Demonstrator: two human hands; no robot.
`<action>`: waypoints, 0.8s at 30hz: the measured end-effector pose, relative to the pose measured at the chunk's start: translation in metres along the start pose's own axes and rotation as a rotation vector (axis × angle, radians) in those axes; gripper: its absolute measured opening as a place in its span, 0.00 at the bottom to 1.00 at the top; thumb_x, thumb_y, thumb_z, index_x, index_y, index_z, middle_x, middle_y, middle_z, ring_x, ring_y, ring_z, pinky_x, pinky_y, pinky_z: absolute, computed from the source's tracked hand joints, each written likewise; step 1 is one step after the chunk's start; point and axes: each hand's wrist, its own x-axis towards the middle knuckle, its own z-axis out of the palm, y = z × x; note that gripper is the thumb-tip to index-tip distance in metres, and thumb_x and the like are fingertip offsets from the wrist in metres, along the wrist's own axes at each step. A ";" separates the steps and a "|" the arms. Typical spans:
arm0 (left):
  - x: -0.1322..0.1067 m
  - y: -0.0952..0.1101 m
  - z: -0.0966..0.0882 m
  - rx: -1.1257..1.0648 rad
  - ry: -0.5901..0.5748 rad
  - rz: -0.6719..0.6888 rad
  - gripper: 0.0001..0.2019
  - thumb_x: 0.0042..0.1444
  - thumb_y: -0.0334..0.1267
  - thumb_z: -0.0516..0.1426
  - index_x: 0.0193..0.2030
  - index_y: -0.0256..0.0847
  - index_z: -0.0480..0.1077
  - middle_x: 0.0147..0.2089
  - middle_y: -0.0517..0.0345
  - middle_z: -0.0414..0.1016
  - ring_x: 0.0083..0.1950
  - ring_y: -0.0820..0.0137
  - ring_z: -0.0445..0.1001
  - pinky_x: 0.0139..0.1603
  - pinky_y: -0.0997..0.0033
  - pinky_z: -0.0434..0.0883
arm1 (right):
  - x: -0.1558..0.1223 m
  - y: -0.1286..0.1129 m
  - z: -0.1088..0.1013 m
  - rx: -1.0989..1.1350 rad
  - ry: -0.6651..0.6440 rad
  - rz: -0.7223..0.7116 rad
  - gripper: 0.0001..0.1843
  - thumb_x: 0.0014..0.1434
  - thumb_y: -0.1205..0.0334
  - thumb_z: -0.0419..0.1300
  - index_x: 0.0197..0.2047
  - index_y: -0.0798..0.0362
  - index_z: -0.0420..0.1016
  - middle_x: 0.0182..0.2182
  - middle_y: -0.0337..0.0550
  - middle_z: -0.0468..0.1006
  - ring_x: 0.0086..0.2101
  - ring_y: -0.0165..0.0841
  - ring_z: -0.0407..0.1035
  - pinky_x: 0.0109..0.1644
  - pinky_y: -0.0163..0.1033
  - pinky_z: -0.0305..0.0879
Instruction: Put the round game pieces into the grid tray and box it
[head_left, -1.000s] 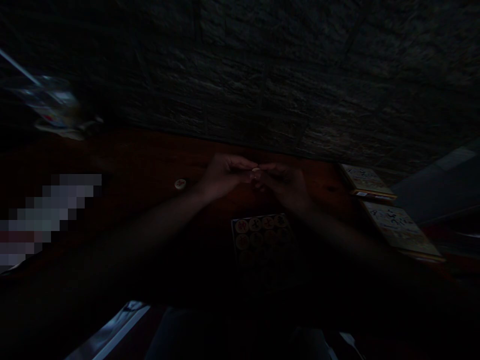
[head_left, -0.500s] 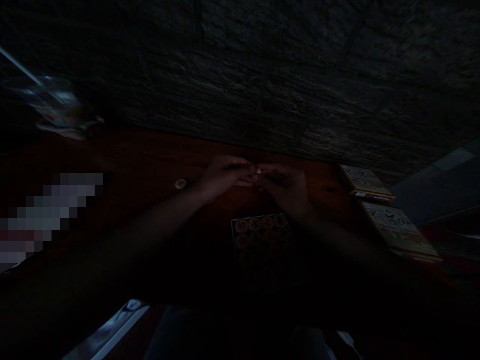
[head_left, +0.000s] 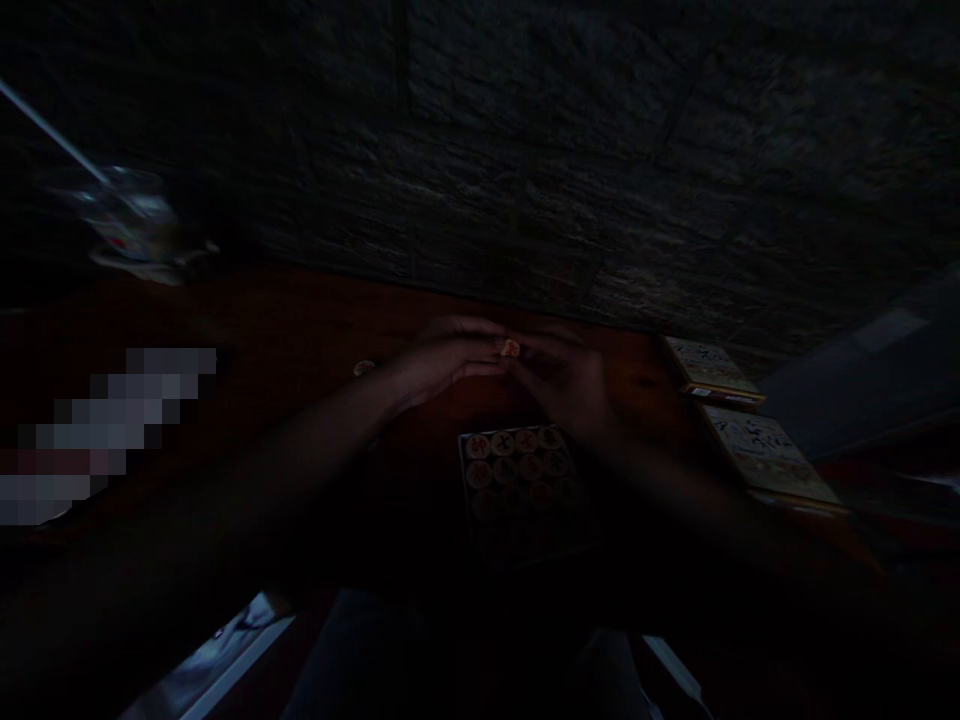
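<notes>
Above the dark wooden table point(head_left: 315, 300), both hands meet around one small round Chinese chess piece point(head_left: 511, 347) with a red marking on its face. The thumb and fingers of my right hand point(head_left: 566, 370) pinch it from the right. From the left, the fingertips of my left hand point(head_left: 450, 360) close on its edge. Just below the hands lies a square tray point(head_left: 463, 470) with rows of similar round pieces, some marked red and some dark; its near part is lost in shadow. Another loose piece point(head_left: 364, 368) rests on the table, left of my left wrist.
Two flat boxes with printed lids, an upper one point(head_left: 712, 365) and a lower one point(head_left: 776, 450), lie at the right. A clear cup point(head_left: 135, 215) with a straw stands at the far left. Behind the table rises a rough stone wall point(head_left: 465, 150). The scene is very dark.
The piece between my hands has turned, so its marked face now shows instead of its pale edge. My hands stay close together; the view has shifted slightly.
</notes>
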 end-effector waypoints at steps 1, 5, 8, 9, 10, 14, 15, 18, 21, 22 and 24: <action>0.000 0.001 0.001 0.006 -0.003 -0.007 0.13 0.53 0.33 0.75 0.45 0.36 0.84 0.49 0.45 0.88 0.48 0.64 0.87 0.61 0.58 0.81 | 0.000 -0.001 -0.001 -0.016 -0.002 -0.006 0.12 0.64 0.56 0.72 0.51 0.42 0.90 0.43 0.45 0.85 0.41 0.41 0.80 0.47 0.49 0.79; -0.001 0.005 0.002 0.048 -0.030 -0.007 0.15 0.53 0.36 0.75 0.47 0.36 0.84 0.48 0.45 0.88 0.47 0.63 0.87 0.58 0.56 0.82 | -0.001 -0.005 -0.004 -0.084 -0.015 -0.039 0.13 0.65 0.54 0.72 0.52 0.44 0.89 0.40 0.45 0.86 0.39 0.40 0.79 0.45 0.47 0.78; -0.003 0.008 0.003 0.086 0.008 0.002 0.13 0.58 0.37 0.73 0.48 0.37 0.83 0.46 0.46 0.88 0.45 0.63 0.87 0.56 0.55 0.82 | -0.001 -0.008 -0.008 -0.107 -0.015 -0.068 0.12 0.65 0.56 0.71 0.50 0.47 0.89 0.41 0.46 0.86 0.40 0.39 0.81 0.45 0.45 0.78; -0.004 0.010 0.004 0.098 0.033 0.005 0.12 0.59 0.36 0.72 0.48 0.37 0.82 0.46 0.47 0.88 0.44 0.63 0.87 0.56 0.55 0.82 | 0.001 -0.009 -0.010 -0.104 -0.016 -0.054 0.11 0.65 0.56 0.71 0.49 0.48 0.88 0.42 0.46 0.87 0.40 0.39 0.81 0.45 0.44 0.77; -0.005 0.012 0.004 0.110 0.057 0.006 0.10 0.61 0.36 0.71 0.48 0.37 0.82 0.46 0.47 0.88 0.43 0.63 0.87 0.56 0.56 0.83 | 0.002 -0.011 -0.013 -0.092 -0.016 -0.024 0.11 0.65 0.56 0.70 0.48 0.49 0.88 0.42 0.46 0.87 0.39 0.39 0.82 0.45 0.43 0.77; -0.011 0.017 0.003 0.156 0.114 -0.027 0.06 0.64 0.33 0.67 0.47 0.36 0.81 0.43 0.47 0.87 0.41 0.65 0.86 0.53 0.59 0.83 | 0.012 -0.021 -0.028 0.028 -0.058 0.112 0.10 0.61 0.54 0.72 0.42 0.50 0.86 0.38 0.45 0.89 0.38 0.38 0.83 0.45 0.42 0.77; -0.013 0.018 0.003 0.167 0.115 -0.040 0.06 0.64 0.34 0.67 0.47 0.36 0.81 0.43 0.47 0.87 0.41 0.65 0.86 0.52 0.59 0.83 | 0.013 -0.024 -0.032 0.058 -0.082 0.128 0.10 0.60 0.54 0.73 0.41 0.51 0.86 0.38 0.45 0.89 0.39 0.39 0.84 0.46 0.43 0.78; -0.014 0.016 0.002 0.194 0.046 -0.079 0.11 0.60 0.38 0.71 0.47 0.36 0.82 0.44 0.46 0.88 0.41 0.63 0.87 0.51 0.60 0.83 | 0.009 -0.038 -0.048 0.082 -0.179 0.175 0.09 0.57 0.55 0.73 0.39 0.50 0.86 0.39 0.46 0.90 0.39 0.40 0.84 0.47 0.43 0.77; -0.015 0.012 0.005 0.214 -0.071 -0.111 0.19 0.55 0.45 0.74 0.48 0.36 0.82 0.42 0.44 0.88 0.42 0.61 0.87 0.50 0.59 0.82 | -0.009 -0.060 -0.065 0.028 -0.317 0.242 0.09 0.60 0.55 0.72 0.41 0.50 0.87 0.39 0.45 0.90 0.40 0.40 0.84 0.46 0.42 0.76; -0.015 0.011 0.006 0.220 -0.101 -0.115 0.21 0.54 0.47 0.75 0.48 0.36 0.82 0.42 0.44 0.88 0.42 0.61 0.87 0.50 0.59 0.82 | -0.017 -0.069 -0.071 -0.016 -0.352 0.270 0.09 0.61 0.55 0.71 0.41 0.50 0.88 0.39 0.44 0.90 0.39 0.39 0.84 0.44 0.41 0.75; -0.016 0.010 0.009 0.230 -0.136 -0.118 0.23 0.52 0.48 0.76 0.48 0.36 0.83 0.43 0.44 0.88 0.43 0.60 0.87 0.50 0.58 0.82 | -0.034 -0.086 -0.081 -0.093 -0.407 0.333 0.09 0.61 0.56 0.71 0.42 0.50 0.88 0.39 0.44 0.90 0.38 0.38 0.83 0.41 0.39 0.74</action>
